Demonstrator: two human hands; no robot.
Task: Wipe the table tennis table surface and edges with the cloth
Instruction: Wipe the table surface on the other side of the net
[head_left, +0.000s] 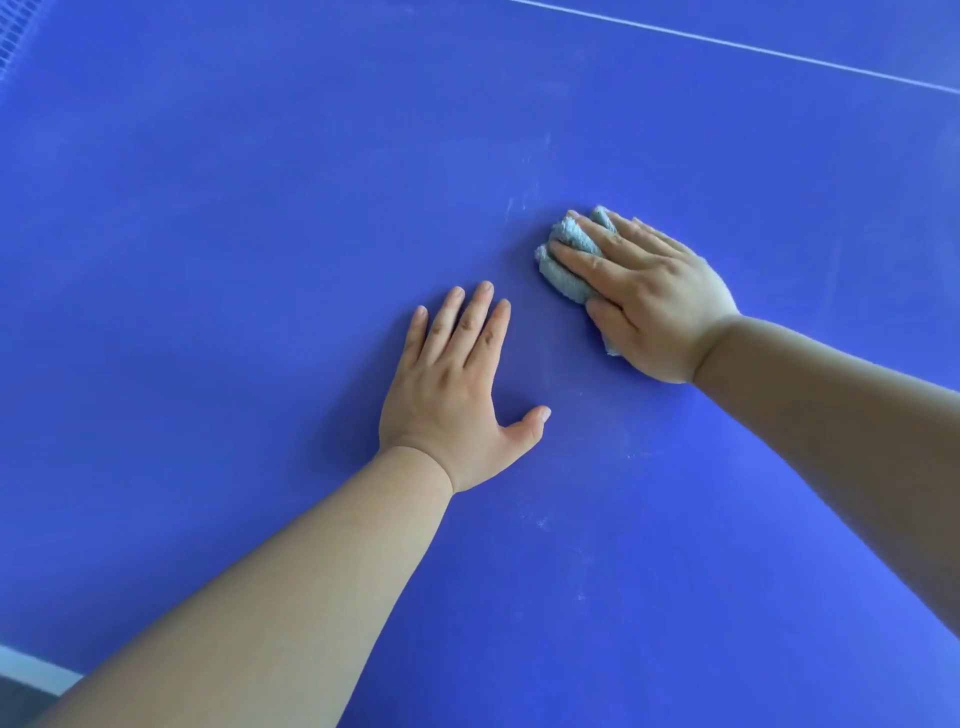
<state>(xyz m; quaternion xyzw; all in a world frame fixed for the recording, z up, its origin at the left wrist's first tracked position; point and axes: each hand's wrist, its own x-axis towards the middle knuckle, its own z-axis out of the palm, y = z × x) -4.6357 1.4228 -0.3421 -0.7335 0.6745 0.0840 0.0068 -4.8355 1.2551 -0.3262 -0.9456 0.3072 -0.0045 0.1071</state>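
A blue table tennis table (208, 234) fills almost the whole frame. A thin white line (737, 47) crosses its upper right corner, a white edge stripe (31, 670) shows at the lower left, and a strip of net mesh (13, 36) sits at the upper left corner. Faint pale smudges (519, 205) mark the surface just above centre.

Two bare forearms reach in from the bottom and right edges. The left hand (457, 395), in the centre of the frame, lies flat on the table, palm down, fingers straight and slightly spread, thumb out to the right, holding nothing.

The right hand (649, 301), right of centre and slightly higher, presses down on a bunched light blue cloth (563, 260). Its fingers lie nearly straight over the cloth, which pokes out beyond the fingertips and below the thumb, resting on the table.
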